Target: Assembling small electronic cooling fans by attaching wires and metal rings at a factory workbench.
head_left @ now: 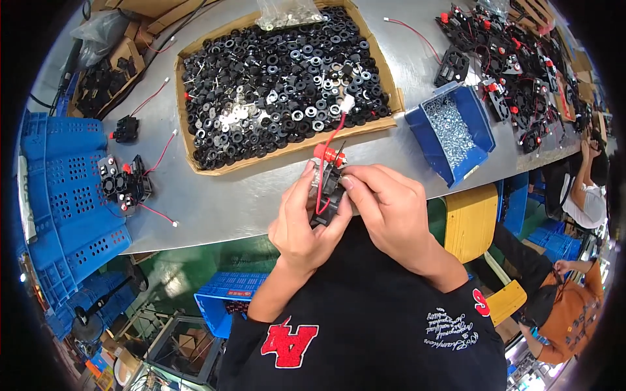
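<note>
Between my hands, over the table's front edge, is a small black fan assembly (330,193) with a red knob-like part on top. A red wire runs from it up to a white plug (346,103). My left hand (302,218) is closed around its left and lower side. My right hand (390,207) pinches at its upper right edge; whatever sits between those fingertips is too small to make out. Just beyond lies a shallow cardboard tray (287,159) full of black rings and silver washers. A blue bin (471,148) of small silver screws stands to the right.
More black fan assemblies (515,78) are heaped at the far right. Two more units (124,182) lie at the left beside a blue perforated crate (72,189). A yellow stool (471,221) stands right of me. Two other people (567,313) sit at the right.
</note>
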Demonstrator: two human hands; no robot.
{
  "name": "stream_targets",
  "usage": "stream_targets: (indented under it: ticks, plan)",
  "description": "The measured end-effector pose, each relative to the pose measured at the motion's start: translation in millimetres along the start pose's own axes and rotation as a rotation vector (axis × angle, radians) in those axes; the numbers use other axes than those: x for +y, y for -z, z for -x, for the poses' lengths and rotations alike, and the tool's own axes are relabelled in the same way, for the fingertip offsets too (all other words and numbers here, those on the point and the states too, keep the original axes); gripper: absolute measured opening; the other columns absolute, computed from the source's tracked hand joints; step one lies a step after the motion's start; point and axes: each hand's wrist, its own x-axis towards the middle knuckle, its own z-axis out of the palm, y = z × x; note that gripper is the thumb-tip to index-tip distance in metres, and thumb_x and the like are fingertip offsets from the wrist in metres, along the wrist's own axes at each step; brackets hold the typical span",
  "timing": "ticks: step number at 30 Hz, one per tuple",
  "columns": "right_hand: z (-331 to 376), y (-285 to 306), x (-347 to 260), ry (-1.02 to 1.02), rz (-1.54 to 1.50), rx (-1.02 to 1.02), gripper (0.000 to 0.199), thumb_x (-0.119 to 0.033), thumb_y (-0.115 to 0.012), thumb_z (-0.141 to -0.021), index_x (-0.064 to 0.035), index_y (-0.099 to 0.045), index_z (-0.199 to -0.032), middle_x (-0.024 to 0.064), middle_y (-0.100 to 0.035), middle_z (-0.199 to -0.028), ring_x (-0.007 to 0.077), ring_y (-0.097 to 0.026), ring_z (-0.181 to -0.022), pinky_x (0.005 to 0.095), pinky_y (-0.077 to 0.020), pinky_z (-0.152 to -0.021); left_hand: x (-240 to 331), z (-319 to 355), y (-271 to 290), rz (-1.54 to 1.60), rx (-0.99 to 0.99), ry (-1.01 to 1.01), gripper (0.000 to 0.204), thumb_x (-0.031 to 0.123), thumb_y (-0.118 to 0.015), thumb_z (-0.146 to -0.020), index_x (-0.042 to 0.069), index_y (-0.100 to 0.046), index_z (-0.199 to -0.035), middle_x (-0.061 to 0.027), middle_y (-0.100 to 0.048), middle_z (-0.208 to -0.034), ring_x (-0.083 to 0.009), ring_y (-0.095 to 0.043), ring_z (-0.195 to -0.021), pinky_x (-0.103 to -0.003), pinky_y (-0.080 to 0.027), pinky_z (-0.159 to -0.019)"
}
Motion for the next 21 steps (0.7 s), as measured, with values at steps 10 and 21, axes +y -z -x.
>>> stream_targets:
  ticks: [10, 21]
  plan:
    - [1.4, -8.7, 6.9, -0.001, 0.004, 0.032, 0.011, -0.005, -0.060, -0.090, 0.0039, -0.065, -0.094, 0.0137, -0.065, -0.080, 0.0228, -0.063, -0.067, 0.0310, -0.0484, -0.061, -8.1, 3.5, -4.2, -0.070, 0.026, -0.112, 0.058, 0.007, -0.083, -0.065, -0.007, -0.056, -0.115, -0.0215, -0.067, -0.107, -0.0234, -0.070, -0.080, -0.027, -0.058, -0.061]
    - [-2.8, -27.7, 10.8, -0.305, -0.474, 0.133, 0.014, -0.010, -0.062, -0.091, 0.0042, -0.064, -0.090, 0.0111, -0.064, -0.076, 0.0159, -0.061, -0.065, 0.0283, -0.0478, -0.060, -11.9, 5.7, -8.8, -0.083, 0.052, -0.050, 0.060, 0.007, -0.084, -0.063, -0.007, -0.057, -0.115, -0.0203, -0.067, -0.105, -0.0230, -0.070, -0.078, -0.028, -0.058, -0.060]
